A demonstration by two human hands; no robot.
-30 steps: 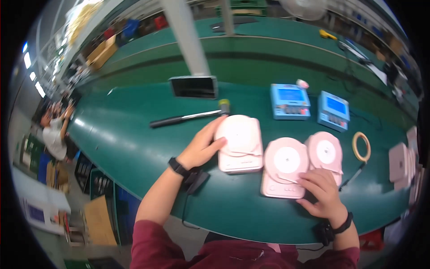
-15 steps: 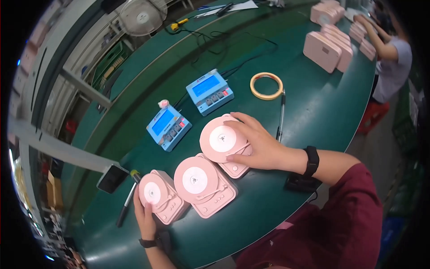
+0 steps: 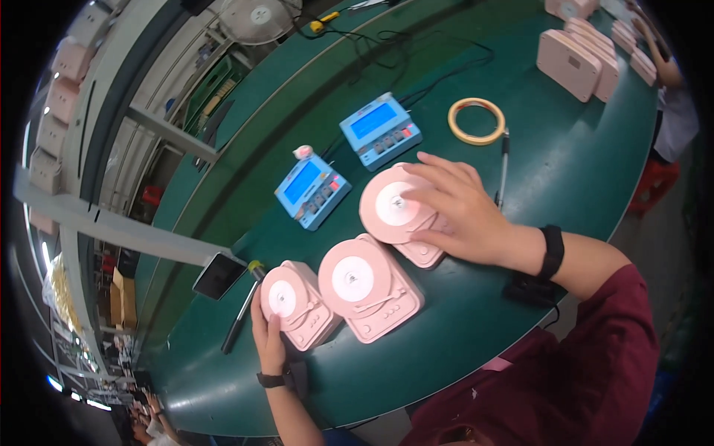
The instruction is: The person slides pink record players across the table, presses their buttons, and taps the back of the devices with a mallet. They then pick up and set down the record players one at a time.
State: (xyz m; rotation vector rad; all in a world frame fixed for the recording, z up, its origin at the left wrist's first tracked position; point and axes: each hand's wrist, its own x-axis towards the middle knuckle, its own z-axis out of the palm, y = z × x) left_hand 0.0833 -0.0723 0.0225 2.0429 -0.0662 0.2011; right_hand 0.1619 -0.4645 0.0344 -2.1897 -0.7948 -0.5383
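Note:
Three pink mini record players stand in a slanting row on the green table, each with a round disc, a white centre label and a small tonearm. My left hand (image 3: pixel 269 343) holds the left record player (image 3: pixel 306 325) by its near left side, thumb on the front and fingers along the edge. The middle record player (image 3: pixel 381 310) sits between my hands, untouched. Over the right record player (image 3: pixel 383 195) my right hand (image 3: pixel 468 215) is spread, fingers apart across its disc and thumb near its lower edge. It hides part of the tonearm side.
Two blue boxes with screens and buttons, a left one (image 3: pixel 312 193) and a right one (image 3: pixel 379 130), stand behind the row. A tape roll (image 3: pixel 476 121) and a pen (image 3: pixel 503 167) lie to the right. More pink casings (image 3: pixel 569 65) stand far right near another person. A dark-screened device (image 3: pixel 220 276) is at left.
The whole view has shifted, so the table things appear farther right and higher. My right hand's fingers have lifted from the right record player's edge and spread over its disc. My left hand keeps its hold.

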